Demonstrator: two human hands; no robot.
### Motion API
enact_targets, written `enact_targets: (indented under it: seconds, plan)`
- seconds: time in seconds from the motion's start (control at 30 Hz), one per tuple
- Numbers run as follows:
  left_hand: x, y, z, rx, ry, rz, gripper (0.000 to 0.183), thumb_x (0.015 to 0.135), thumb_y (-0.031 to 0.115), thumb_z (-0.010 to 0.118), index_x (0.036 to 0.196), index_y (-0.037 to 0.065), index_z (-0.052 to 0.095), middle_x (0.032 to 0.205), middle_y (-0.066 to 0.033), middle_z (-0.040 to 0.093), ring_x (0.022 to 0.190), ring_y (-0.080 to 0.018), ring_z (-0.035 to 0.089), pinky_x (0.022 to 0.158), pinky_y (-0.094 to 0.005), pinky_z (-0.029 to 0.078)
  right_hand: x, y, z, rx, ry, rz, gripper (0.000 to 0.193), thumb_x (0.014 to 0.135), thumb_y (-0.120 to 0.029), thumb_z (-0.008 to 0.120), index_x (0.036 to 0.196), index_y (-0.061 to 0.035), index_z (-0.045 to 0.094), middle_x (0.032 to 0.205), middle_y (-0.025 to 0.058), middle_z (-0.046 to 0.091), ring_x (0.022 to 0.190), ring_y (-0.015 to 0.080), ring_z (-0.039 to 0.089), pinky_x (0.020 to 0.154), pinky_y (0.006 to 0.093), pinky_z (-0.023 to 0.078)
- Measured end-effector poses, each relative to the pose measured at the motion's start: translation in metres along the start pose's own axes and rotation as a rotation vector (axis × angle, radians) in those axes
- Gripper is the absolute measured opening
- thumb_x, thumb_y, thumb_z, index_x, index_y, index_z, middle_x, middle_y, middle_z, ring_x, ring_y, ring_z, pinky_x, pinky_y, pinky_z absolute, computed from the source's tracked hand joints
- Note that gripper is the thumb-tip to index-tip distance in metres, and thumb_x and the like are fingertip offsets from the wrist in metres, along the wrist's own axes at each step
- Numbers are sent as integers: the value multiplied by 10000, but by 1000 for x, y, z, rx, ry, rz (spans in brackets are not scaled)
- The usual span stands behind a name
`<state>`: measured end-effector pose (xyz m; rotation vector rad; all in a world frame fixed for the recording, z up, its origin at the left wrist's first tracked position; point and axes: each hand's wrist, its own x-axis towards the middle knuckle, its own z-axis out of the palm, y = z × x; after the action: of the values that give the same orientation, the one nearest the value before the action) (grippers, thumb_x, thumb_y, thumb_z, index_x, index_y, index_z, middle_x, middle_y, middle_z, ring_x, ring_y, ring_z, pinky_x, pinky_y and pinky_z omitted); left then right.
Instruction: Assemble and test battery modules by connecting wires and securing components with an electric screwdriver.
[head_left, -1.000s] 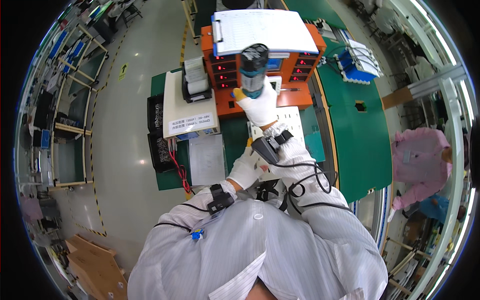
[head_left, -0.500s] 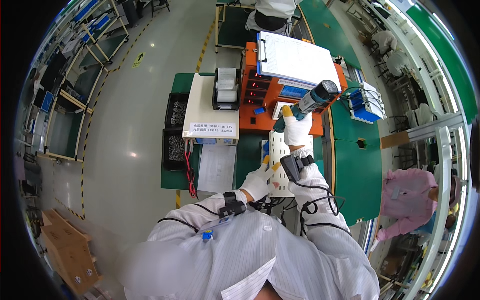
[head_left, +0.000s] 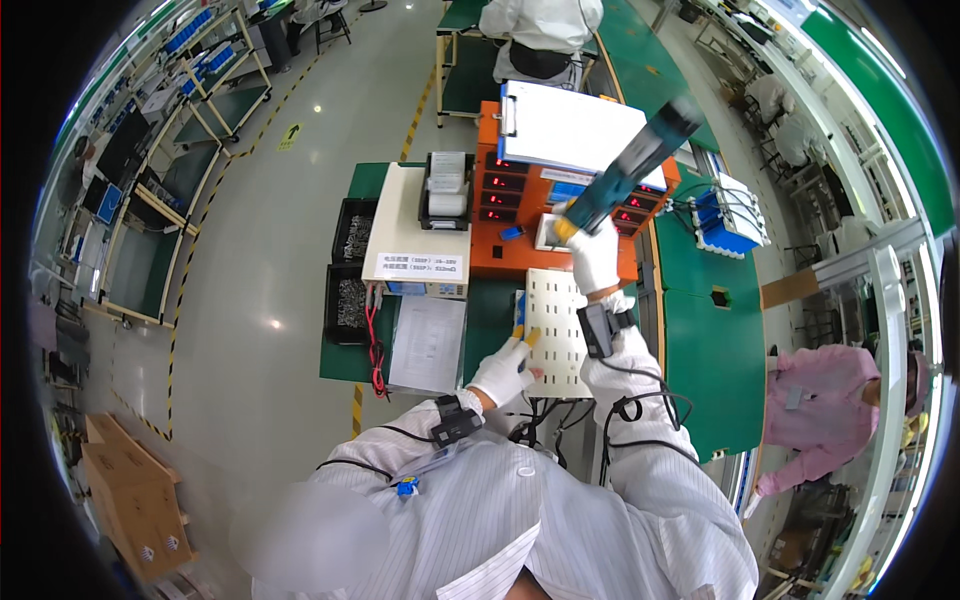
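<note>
In my raised right hand [head_left: 598, 255] is a teal and black cordless power screwdriver [head_left: 625, 178], its body slanting up to the right and its far end blurred. The gloved fingers are wrapped round it, over the front of an orange test unit [head_left: 489, 245]. Below stands a white slotted plate [head_left: 556, 335] with rows of small slots. My left hand [head_left: 503, 370], in a white glove with yellow fingertips, rests at the plate's left edge with its fingers stretched out. Something blue [head_left: 519, 310] shows beside that edge.
A clipboard with paper [head_left: 570, 125] lies atop the orange unit. Left of it are a cream instrument [head_left: 400, 225], a label printer [head_left: 447, 190], black bins of small metal parts [head_left: 347, 300] and red leads [head_left: 375, 340]. A blue-and-white block with cables [head_left: 728, 220] sits right.
The screwdriver has swung up and its angle has shifted in my right hand. My left hand has moved slightly left and down to the plate's edge. The view has shifted a little.
</note>
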<state>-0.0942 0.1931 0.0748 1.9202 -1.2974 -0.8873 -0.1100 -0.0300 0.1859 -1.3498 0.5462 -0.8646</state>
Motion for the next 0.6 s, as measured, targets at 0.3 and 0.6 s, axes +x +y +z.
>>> enact_targets:
  seconds: [0.3, 0.6]
  plan:
    - [-1, -10, 24, -96, 127, 41, 676, 870, 158, 674, 1466, 80, 362, 1317, -168, 546, 1171, -251, 554, 981, -342, 440, -33, -255, -171, 59, 442, -521, 206, 924, -217, 619, 1049, -71, 546, 820, 29, 567, 648, 98, 542, 497, 246, 446]
    - [-9, -2, 38, -567, 178, -114, 722, 872, -33, 587, 1515, 83, 279, 1300, -109, 574, 1126, -185, 582, 933, -293, 474, -218, -459, -445, -1671, 1074, -282, 529, 719, -435, 785, 1093, -77, 676, 861, 109, 696, 772, 176, 660, 746, 293, 495]
